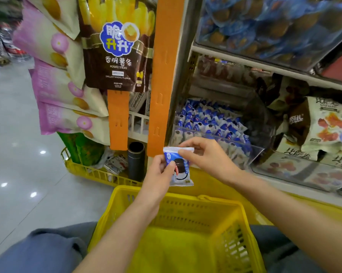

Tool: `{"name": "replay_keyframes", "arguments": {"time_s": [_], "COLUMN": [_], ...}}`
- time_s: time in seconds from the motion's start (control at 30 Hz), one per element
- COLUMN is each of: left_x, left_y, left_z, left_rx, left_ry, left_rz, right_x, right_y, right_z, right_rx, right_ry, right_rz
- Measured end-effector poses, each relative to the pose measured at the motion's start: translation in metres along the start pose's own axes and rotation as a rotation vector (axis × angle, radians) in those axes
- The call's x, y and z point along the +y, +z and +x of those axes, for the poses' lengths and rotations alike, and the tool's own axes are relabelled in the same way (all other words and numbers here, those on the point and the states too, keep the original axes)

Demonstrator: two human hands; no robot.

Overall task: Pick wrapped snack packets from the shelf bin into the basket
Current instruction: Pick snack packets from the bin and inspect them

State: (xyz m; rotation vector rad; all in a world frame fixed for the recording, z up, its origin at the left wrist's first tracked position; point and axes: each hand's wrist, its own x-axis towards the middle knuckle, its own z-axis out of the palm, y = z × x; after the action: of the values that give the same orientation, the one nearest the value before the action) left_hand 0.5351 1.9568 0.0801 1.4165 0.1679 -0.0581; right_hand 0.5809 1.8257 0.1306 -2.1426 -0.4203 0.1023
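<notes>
A blue and white wrapped snack packet (181,168) with a dark round biscuit printed on it hangs above the far rim of the yellow basket (178,201). My left hand (159,171) pinches its left edge with thumb and fingers. My right hand (205,154) pinches its top seam from the right. Behind my hands, a clear-fronted shelf bin (252,152) holds several more of the same blue and white packets (207,121). The basket rests between my knees and I see nothing inside it.
Orange hanging strips (162,75) carry potato stick bags (117,48) to the left of the shelf. A lower yellow basket (91,172) with a black cylinder (136,161) stands on the floor. Other snack bags (327,123) fill the shelf on the right.
</notes>
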Motion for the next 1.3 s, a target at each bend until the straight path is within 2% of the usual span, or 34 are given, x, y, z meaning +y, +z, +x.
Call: {"name": "replay_keyframes", "arguments": {"time_s": [0.1,0.23,0.3,0.4,0.5,0.57,0.73,0.83,0.93,1.0,1.07,1.13,1.2,1.3], "left_x": [-0.005,-0.009,-0.013,-0.018,-0.021,-0.022,-0.021,-0.023,-0.020,-0.016,-0.012,-0.007,0.000,0.006], "left_y": [0.010,0.023,0.032,0.042,0.051,0.055,0.061,0.065,0.057,0.050,0.045,0.043,0.040,0.035], "left_z": [-0.001,-0.002,-0.002,-0.001,0.003,0.008,0.014,0.016,0.023,0.028,0.032,0.033,0.034,0.034], "left_rx": [-0.054,-0.117,-0.119,-0.102,-0.133,-0.163,-0.315,-0.217,-0.081,-0.016,0.022,0.038,0.024,-0.049], "left_ry": [-0.004,-0.006,-0.001,-0.023,-0.093,-0.122,-0.112,-0.017,0.042,0.078,0.142,0.240,0.339,0.445], "left_rz": [0.058,0.104,0.131,0.141,0.049,0.002,-0.074,-0.073,-0.108,-0.041,0.087,0.220,0.377,0.614], "right_x": [0.017,0.038,0.043,0.049,0.056,0.060,0.062,0.062,0.060,0.061,0.062,0.065,0.065,0.061], "right_y": [-0.008,-0.013,-0.014,-0.017,-0.021,-0.025,-0.040,-0.056,-0.063,-0.059,-0.052,-0.044,-0.036,-0.028], "right_z": [-0.014,-0.029,-0.035,-0.042,-0.045,-0.044,-0.038,-0.037,-0.041,-0.043,-0.045,-0.048,-0.048,-0.045], "right_rx": [0.031,0.042,0.043,0.079,0.135,0.171,0.368,0.405,0.268,0.152,0.035,-0.029,0.005,0.102], "right_ry": [0.120,0.182,0.130,-0.050,-0.242,-0.272,-0.047,0.159,0.255,0.305,0.321,0.263,0.162,0.025], "right_rz": [0.170,0.227,0.136,-0.204,-0.496,-0.525,-0.140,0.227,0.383,0.306,0.070,-0.150,-0.231,-0.223]}}
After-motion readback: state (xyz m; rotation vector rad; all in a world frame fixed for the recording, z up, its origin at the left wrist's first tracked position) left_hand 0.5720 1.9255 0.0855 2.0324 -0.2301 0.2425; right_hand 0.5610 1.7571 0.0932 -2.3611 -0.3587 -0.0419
